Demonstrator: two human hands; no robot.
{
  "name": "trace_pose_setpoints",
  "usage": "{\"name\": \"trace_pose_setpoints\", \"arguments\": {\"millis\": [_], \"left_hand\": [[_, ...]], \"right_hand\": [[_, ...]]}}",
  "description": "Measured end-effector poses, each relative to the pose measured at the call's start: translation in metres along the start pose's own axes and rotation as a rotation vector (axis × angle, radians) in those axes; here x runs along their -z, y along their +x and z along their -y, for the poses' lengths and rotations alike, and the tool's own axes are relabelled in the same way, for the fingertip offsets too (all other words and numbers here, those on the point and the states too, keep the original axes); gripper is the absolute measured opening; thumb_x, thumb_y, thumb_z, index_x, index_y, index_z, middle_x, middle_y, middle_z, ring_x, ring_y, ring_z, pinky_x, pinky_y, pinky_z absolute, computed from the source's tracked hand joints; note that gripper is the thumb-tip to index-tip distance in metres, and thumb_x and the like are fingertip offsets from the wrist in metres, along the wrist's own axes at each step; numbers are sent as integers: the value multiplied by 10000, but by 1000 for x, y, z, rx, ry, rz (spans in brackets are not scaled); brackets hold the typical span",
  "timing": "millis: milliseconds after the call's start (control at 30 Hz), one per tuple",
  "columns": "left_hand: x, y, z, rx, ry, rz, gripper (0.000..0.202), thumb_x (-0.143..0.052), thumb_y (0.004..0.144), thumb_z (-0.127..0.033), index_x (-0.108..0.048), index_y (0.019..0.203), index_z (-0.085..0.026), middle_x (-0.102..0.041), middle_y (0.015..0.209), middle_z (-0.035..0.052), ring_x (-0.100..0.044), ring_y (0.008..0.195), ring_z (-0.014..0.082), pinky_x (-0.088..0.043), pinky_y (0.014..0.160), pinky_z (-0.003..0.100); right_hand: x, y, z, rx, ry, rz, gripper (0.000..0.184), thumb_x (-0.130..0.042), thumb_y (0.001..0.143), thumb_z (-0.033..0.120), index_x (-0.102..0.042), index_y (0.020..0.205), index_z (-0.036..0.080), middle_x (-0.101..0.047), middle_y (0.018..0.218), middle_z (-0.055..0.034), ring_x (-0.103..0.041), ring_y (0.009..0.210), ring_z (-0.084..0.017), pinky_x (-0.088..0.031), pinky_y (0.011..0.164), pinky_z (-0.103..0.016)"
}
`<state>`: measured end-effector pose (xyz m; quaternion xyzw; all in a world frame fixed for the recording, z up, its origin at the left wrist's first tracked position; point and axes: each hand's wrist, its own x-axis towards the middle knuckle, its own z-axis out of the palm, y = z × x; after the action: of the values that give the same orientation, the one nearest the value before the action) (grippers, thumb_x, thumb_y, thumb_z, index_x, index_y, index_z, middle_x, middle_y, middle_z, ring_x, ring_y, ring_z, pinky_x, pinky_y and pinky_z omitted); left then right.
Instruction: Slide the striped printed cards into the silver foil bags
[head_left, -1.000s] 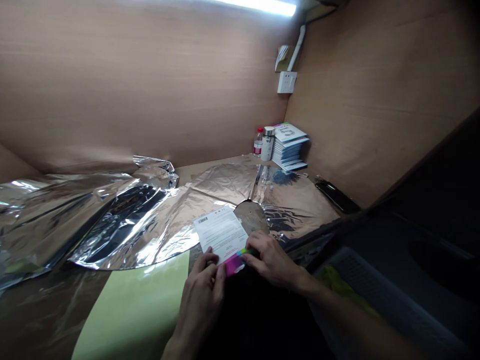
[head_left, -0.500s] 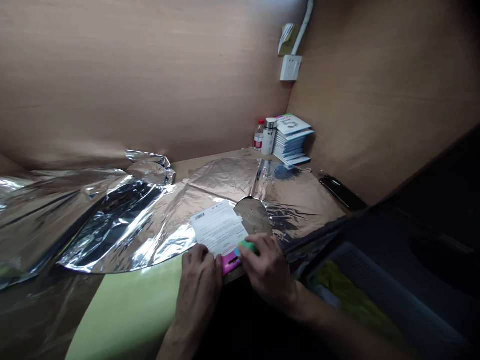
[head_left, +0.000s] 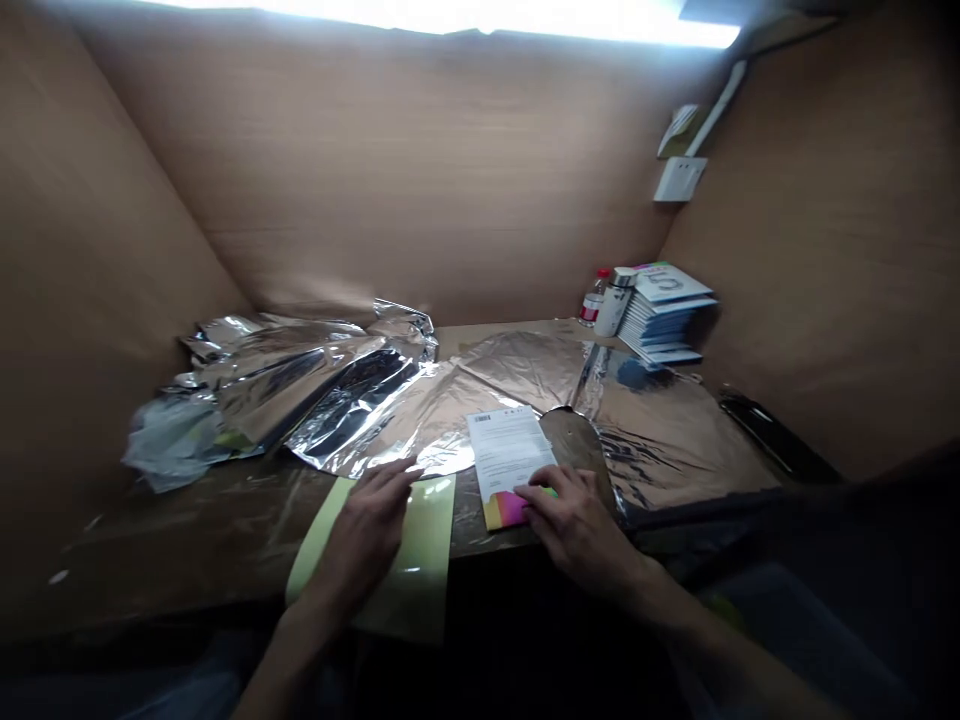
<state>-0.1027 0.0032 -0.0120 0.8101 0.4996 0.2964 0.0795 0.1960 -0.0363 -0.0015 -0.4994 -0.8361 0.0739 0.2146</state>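
Note:
A white printed card (head_left: pixel 510 445) with a barcode at its top and yellow, orange and pink strips along its bottom lies at the table's front edge. My right hand (head_left: pixel 577 515) has its fingers curled over the lower right of the card, on the coloured strips. A bit of green shows beside those fingers; most of that corner is hidden. To the left, my left hand (head_left: pixel 367 520) is off the card, fingers stretched out over a pale yellow sheet (head_left: pixel 424 590). That sheet hangs over the table edge.
Crumpled silver foil (head_left: pixel 517 370) spreads over the table behind the card. At the back right stand a red-capped bottle (head_left: pixel 592 300), a white flask (head_left: pixel 615 303) and a stack of booklets (head_left: pixel 664 320). A black phone-like object (head_left: pixel 780 435) lies at right; a clear plastic bag (head_left: pixel 172 440) at left.
My left hand has let go of the card and moved left, its fingers opening. My right hand stays at the card's lower right. The view has shifted, showing more of the left wall and the lamp.

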Motion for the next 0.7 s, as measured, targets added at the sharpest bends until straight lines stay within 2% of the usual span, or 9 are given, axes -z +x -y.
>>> {"name": "trace_pose_setpoints", "arguments": {"millis": [33,100,167,233,367,500,567,700], "left_hand": [[7,-6,10,8,47,-8,376,-467,1027,-307,-695,1322,-265,-681,1415,69,-561,1376,304,-481,1149,541],[13,-16,21,3,148,75,471,-545,999,-445,-638,1418,-251,-610,1508,73,-440,1483,358,-401,1202,603],[11,-22,21,19,234,188,600,-584,963,-546,-577,1489,-259,-505,1600,69,-329,1539,412,-334,1218,661],[6,-26,15,49,280,243,641,-571,954,-591,-553,1512,-278,-445,1640,54,-283,1551,445,-296,1217,693],[-1,-27,11,66,283,240,652,-545,958,-611,-519,1537,-312,-395,1669,20,-230,1569,448,-239,1234,688],[-3,-28,16,69,254,218,659,-537,954,-635,-520,1534,-322,-385,1675,11,-207,1578,439,-221,1243,672],[-2,-28,15,80,255,235,674,-527,957,-639,-509,1545,-310,-375,1679,8,-193,1581,440,-211,1248,668],[1,-27,11,103,277,267,688,-512,964,-637,-492,1559,-292,-357,1688,5,-184,1584,436,-192,1256,660]], "right_hand": [[-3,13,6,42,50,1,289,-544,1036,185,-701,1265,263,-656,1193,-92,-586,1096,-245,-384,989,-430],[-14,39,20,131,114,42,302,-538,1020,135,-701,1251,240,-641,1191,-84,-590,1085,-220,-395,985,-396],[-28,62,33,181,92,114,272,-548,1002,117,-721,1184,220,-637,1170,-79,-593,1051,-210,-408,953,-379],[-40,77,42,192,32,163,220,-570,979,113,-738,1089,201,-642,1135,-76,-591,1019,-213,-413,911,-374],[-46,83,44,189,46,183,193,-596,938,98,-752,959,210,-663,1085,-43,-602,1004,-206,-408,897,-365],[-43,85,42,172,106,189,207,-602,942,105,-737,1068,197,-670,1070,-36,-621,968,-175,-427,881,-312],[-46,91,45,170,55,187,160,-593,982,160,-716,1081,186,-661,1062,-47,-616,954,-179,-426,867,-312],[-51,100,52,218,-70,230,110,-543,1010,194,-636,957,168,-638,1023,-81,-578,921,-207,-413,846,-350]]}}
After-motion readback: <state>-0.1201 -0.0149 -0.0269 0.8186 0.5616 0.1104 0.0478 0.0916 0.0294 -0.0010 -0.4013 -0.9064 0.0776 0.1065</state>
